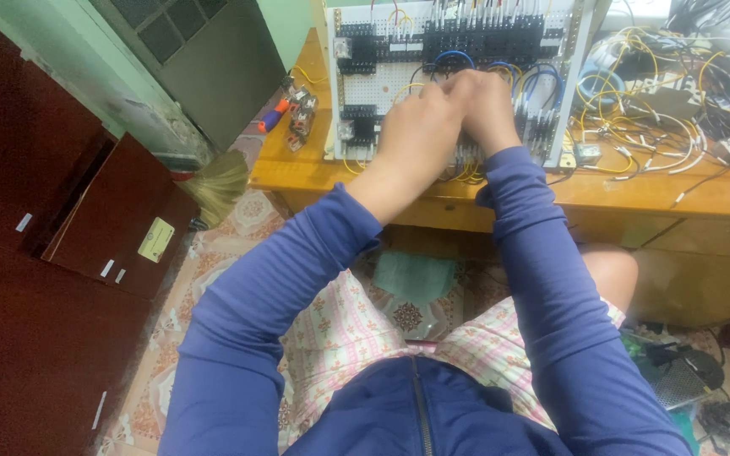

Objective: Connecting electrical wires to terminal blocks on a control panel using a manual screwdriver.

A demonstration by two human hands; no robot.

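Both hands are bunched together at the middle of the white wiring panel (pixel 382 84), which stands near the bench's (pixel 601 190) front edge. The left hand (pixel 416 127) is curled shut, and the right hand (pixel 487 105) is too, but I can't tell what either one pinches. Risk I see: a wrist snagging the blue wires (pixel 454 59) or yellow wires (pixel 466 173) could yank one loose, or tip the panel forward off the edge.

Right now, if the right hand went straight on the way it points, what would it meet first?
Probably the white wiring board: the right hand points at its blue wires, already very close, though depth is unclear.
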